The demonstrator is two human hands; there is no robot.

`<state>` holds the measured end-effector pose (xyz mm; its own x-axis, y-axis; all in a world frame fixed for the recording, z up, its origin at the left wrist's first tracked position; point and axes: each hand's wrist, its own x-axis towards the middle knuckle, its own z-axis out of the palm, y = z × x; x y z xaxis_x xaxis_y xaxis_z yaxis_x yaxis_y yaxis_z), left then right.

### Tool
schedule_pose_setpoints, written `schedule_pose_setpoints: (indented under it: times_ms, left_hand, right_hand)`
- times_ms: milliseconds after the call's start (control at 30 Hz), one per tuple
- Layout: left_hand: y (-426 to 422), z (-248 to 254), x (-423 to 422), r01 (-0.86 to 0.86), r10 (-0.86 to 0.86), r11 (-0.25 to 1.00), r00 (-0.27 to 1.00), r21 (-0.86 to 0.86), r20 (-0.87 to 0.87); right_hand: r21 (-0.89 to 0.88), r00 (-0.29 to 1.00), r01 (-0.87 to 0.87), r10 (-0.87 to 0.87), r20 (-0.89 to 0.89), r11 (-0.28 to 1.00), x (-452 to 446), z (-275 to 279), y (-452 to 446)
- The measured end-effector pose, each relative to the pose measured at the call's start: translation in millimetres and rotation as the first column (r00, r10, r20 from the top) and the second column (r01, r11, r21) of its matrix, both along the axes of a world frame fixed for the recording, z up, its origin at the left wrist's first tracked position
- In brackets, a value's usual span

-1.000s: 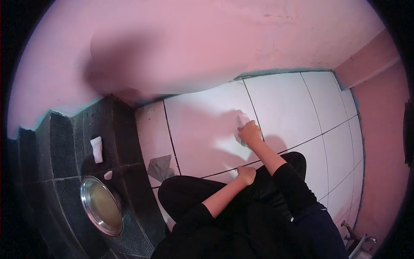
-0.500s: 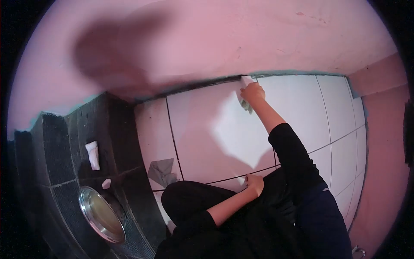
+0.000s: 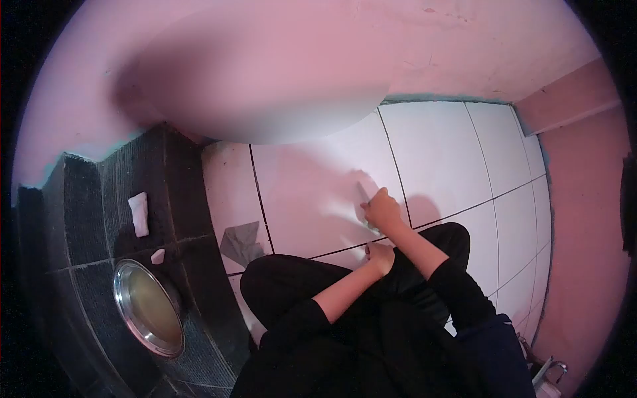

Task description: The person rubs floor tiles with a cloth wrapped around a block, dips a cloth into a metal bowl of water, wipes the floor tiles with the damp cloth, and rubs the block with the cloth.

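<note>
"What colour is the wall (image 3: 451, 50) from eleven to two o'clock?"

"Pink, teal along its foot (image 3: 451, 98) between one and two. The floor tiles (image 3: 444, 152) are white, gridded with dark lines."

"And the piece (image 3: 362, 191) in the right hand (image 3: 383, 209), near the dial's centre?"

"Pale, whitish. The sheet (image 3: 241, 240) at eight is plain grey."

"The steps (image 3: 136, 166) at nine?"

"Black, finely ribbed, crossed by paler joints. The roll (image 3: 138, 214) there is pinkish white."

"The basin (image 3: 123, 302) at eight?"

"Shiny silver, its liquid (image 3: 156, 308) a murky yellow-brown."

"Clothing?"

"Black sleeves (image 3: 458, 292) and trousers (image 3: 285, 282)."
</note>
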<state>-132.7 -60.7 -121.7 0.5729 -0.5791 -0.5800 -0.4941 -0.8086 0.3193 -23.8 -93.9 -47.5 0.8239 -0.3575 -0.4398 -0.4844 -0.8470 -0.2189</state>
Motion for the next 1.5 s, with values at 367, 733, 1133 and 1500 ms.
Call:
schedule_pose_setpoints:
  times_ms: [367,733,1133,1500]
  left_hand:
    - [-5,11,6,0.114,-0.111,0.993,0.989,0.030,-0.096]
    - [-5,11,12,0.163,-0.147,0.982,0.976,0.094,-0.161]
    - [6,-3,0,0.123,-0.123,0.991,0.992,-0.052,0.004]
    - [-2,-3,3,-0.022,0.015,0.998,0.992,-0.060,-0.129]
  right_hand:
    - [-0.076,0.991,-0.012,0.002,-0.132,0.997,92,-3,16]
    - [-0.137,0.992,-0.122,0.115,-0.057,0.983,194,-10,20]
    - [0.023,0.999,-0.054,0.054,0.007,0.998,3,-5,2]
    - [-0.091,0.996,-0.094,0.093,-0.016,0.991,53,-9,10]
